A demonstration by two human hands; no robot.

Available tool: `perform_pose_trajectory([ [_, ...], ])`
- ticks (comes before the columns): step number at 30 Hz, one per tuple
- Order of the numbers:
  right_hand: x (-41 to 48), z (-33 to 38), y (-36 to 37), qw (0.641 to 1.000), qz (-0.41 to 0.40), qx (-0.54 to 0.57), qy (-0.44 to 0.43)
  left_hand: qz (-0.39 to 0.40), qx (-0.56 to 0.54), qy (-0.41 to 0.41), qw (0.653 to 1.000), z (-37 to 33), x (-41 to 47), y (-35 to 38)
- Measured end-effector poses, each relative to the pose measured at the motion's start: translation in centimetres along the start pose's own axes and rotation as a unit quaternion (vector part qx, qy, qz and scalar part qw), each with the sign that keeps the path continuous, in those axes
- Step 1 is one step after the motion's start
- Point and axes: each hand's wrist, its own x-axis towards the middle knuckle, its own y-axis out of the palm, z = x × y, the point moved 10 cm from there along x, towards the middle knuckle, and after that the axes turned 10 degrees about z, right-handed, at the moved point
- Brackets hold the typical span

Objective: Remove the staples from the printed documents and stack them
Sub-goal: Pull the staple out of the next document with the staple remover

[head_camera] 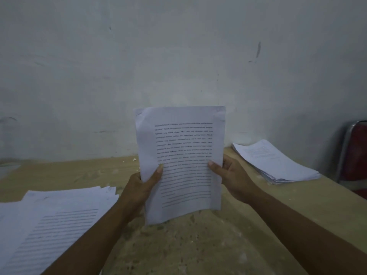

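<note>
We hold one printed document (181,155) upright above the table (208,245), left hand (142,190) and right hand (230,177) each pinching a side edge. Its top corners look crumpled; whether a staple remains, we cannot tell. Piles lie at left (51,221) and right (276,161), so we judge ourselves midway.

The white paper document (180,155), centre frame, carries even rows of dark print inside blank margins. The white loose sheets (49,225), lower left, show the same dark lines; the white paper stack (274,161), right, fainter ones. The tan wooden table (198,245) is mottled with pale specks. The pale grey plaster wall (178,56) bears dark scuffs. The red chair (357,151), right edge, has a silvery frame.
</note>
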Motion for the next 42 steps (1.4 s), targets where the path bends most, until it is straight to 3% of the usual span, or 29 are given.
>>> perform_pose_trajectory([
  [11, 0.9, -1.0, -0.2, 0.997, -0.012, -0.068, 0.025, 0.032, -0.026, -0.023, 0.999, 1.9, -0.1, -0.6],
  [15, 0.8, -2.3, -1.4, 0.996, 0.02, -0.032, 0.076, 0.034, -0.073, -0.023, 0.996, 1.6, 0.2, -1.5],
  [20, -0.9, -5.2, -1.8, 0.979, 0.116, 0.001, 0.17, 0.008, -0.106, -0.035, 0.994, 1.6, 1.2, -3.2],
  [22, -1.7, -5.9, -1.8, 0.969, 0.147, -0.003, 0.198, 0.035, -0.073, -0.052, 0.995, 1.6, 1.7, -3.3],
  [24, -2.4, -6.5, -1.6, 0.957, 0.186, -0.027, 0.223, 0.11, 0.0, -0.082, 0.991, 1.9, 1.9, -2.5],
  [28, -3.1, -7.9, -1.9, 0.921, 0.238, -0.132, 0.277, 0.239, 0.069, -0.132, 0.96, 3.2, 1.7, 0.2],
  [34, -3.1, -8.3, -0.7, 0.889, 0.264, -0.239, 0.288, 0.184, 0.124, -0.082, 0.972, 4.5, 2.1, 3.1],
  [38, -1.5, -7.3, -1.2, 0.87, 0.225, -0.364, 0.245, 0.144, 0.128, -0.044, 0.98, 6.2, 2.0, 3.3],
  [42, 1.3, -5.9, -3.3, 0.898, 0.069, -0.391, 0.191, 0.123, 0.17, 0.005, 0.978, 6.0, 1.7, 3.6],
])
